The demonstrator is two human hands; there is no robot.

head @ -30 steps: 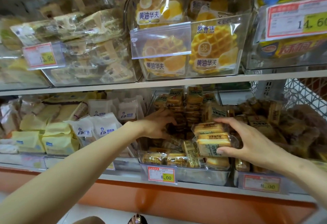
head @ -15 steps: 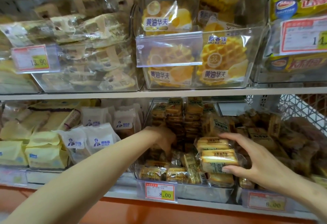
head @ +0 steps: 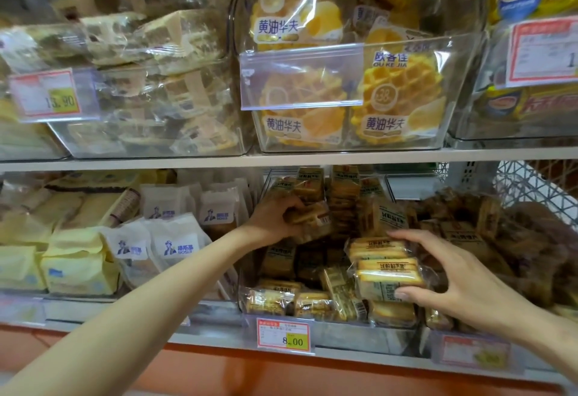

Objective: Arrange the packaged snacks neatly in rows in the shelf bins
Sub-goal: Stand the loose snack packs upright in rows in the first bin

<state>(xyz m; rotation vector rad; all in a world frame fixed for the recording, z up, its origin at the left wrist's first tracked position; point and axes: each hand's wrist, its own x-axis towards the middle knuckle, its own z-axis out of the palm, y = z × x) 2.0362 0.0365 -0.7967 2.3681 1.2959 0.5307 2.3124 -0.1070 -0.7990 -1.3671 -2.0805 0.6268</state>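
Observation:
A clear bin (head: 353,334) on the lower shelf holds several small packs of yellow-brown biscuit snacks. My left hand (head: 275,219) reaches into the bin's back left and grips a snack pack (head: 312,215) raised above the rows. My right hand (head: 463,283) holds a stack of two packs (head: 386,265) at the bin's front right, fingers over the top and thumb under the lower pack. Loose packs (head: 297,301) lie flat along the bin's front. Upright rows (head: 344,198) stand at the back.
White pouches (head: 175,239) and yellow bags (head: 78,264) fill the bins to the left. Dark brown snacks (head: 516,239) pile in the bin to the right. The shelf above carries waffle packs (head: 397,98) in clear bins. A price tag (head: 283,334) reads 8.00.
My left hand has lifted a pack up from the bin's back left. My right hand stays on the two-pack stack. The camera has tilted down a little.

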